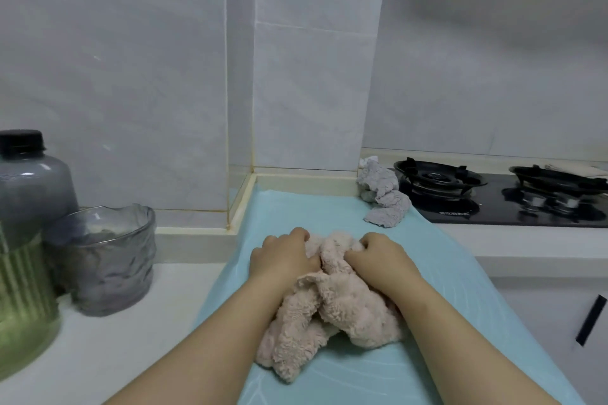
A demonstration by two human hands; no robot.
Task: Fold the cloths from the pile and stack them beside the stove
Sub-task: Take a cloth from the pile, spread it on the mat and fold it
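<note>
A fluffy beige cloth (332, 316) lies crumpled on a light blue mat (437, 276) in the middle of the counter. My left hand (283, 256) grips the cloth's far left part, fingers curled into the pile. My right hand (381, 256) grips its far right part the same way. A crumpled grey cloth (383, 197) lies at the mat's far right corner, touching the left edge of the black gas stove (506, 200).
A grey textured glass cup (108, 260) and a tall bottle with a dark cap (26, 240) stand on the white counter at the left. Tiled walls and a jutting column (306, 76) close off the back. A cabinet handle (592, 319) shows lower right.
</note>
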